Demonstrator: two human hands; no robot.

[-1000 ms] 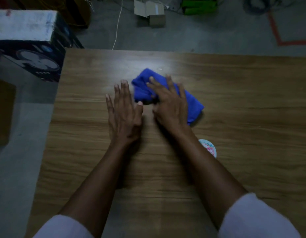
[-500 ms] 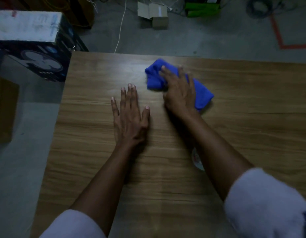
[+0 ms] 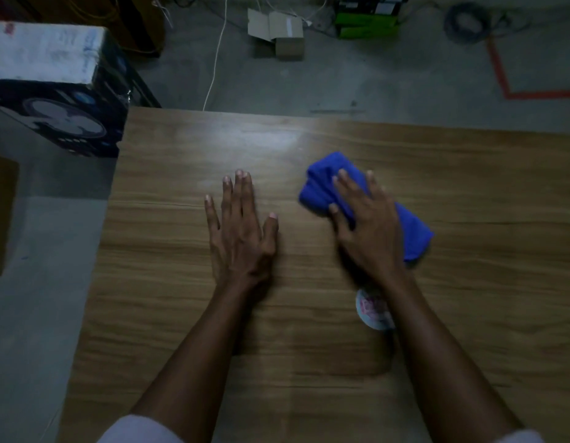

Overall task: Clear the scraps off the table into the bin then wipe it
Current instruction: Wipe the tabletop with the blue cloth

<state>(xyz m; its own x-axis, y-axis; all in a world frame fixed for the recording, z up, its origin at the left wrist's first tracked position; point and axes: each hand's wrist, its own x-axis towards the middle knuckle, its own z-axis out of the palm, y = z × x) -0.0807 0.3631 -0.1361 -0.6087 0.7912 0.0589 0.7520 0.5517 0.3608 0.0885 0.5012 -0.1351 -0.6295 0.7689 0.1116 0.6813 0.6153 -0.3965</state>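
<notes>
The right hand [image 3: 366,231] presses flat, fingers spread, on the cloth [image 3: 319,190] at the counter's [image 3: 181,314] middle right; the left hand [image 3: 242,231] lies flat and empty near it. A small round disc [image 3: 371,310], perhaps a scrap, lies half under the right forearm [image 3: 437,346], so a backward stroke could sweep it onto the floor [image 3: 373,84], no bin being in view. The bunched cloth could also slip from under the ungripping palm.

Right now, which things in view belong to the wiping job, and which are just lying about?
Job: blue cloth, right hand pressing it, left hand flat on the table.
Lying about: round printed disc on the table, fan box, small cardboard box, green box, coiled cable.
</notes>
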